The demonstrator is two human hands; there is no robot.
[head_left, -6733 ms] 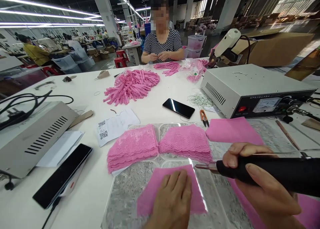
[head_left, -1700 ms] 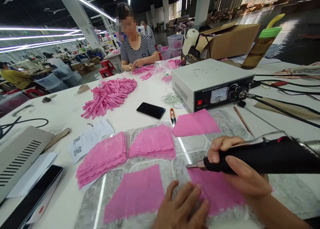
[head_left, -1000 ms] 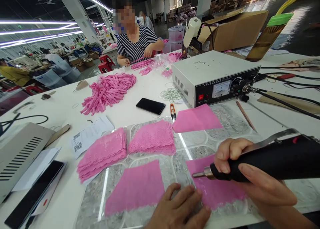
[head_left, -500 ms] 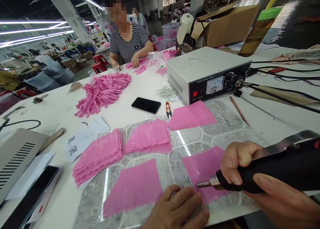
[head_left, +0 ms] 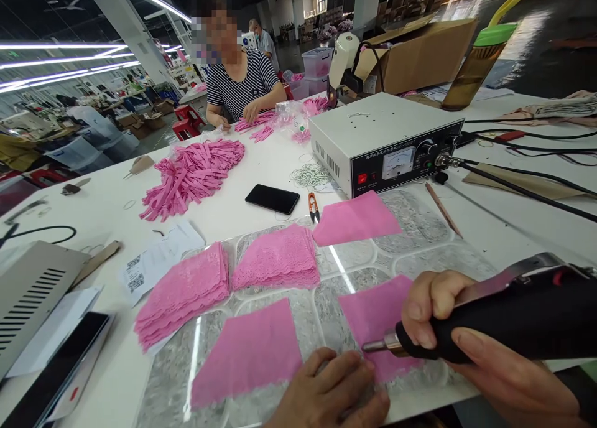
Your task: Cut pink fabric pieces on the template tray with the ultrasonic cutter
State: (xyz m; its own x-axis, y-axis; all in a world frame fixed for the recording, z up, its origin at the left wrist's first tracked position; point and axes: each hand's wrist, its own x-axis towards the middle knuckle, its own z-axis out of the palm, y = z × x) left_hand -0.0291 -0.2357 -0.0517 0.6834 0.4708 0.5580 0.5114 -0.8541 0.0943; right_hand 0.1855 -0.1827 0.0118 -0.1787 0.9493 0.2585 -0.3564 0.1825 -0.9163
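My right hand [head_left: 433, 310] is wrapped around a black handheld ultrasonic welder [head_left: 513, 316] with a metal lever on top. Its metal tip points left and meets the left edge of a pink fabric piece [head_left: 373, 300]. Just left of that tip, my left hand [head_left: 331, 387] lies palm down, fingers bent and slightly apart, on the marbled mat [head_left: 326, 310] by the fabric's edge; its fingertips are partly hidden. A second pink piece [head_left: 249, 353] lies flat to the left. Farther back are a third piece [head_left: 357, 218] and two lace-edged pink stacks [head_left: 275, 257] [head_left: 186, 294].
Behind the mat stand a welder control box [head_left: 387, 135], orange thread snips [head_left: 313, 207], a black phone [head_left: 272, 198] and a heap of pink straps [head_left: 193, 173]. A bottle [head_left: 476, 73] leans at back right. Across the table a person in a striped shirt [head_left: 242, 83] handles straps.
My right hand and the welder have shifted slightly left, the tip staying by the same fabric edge. My left hand is almost unmoved. The view has tilted a little.
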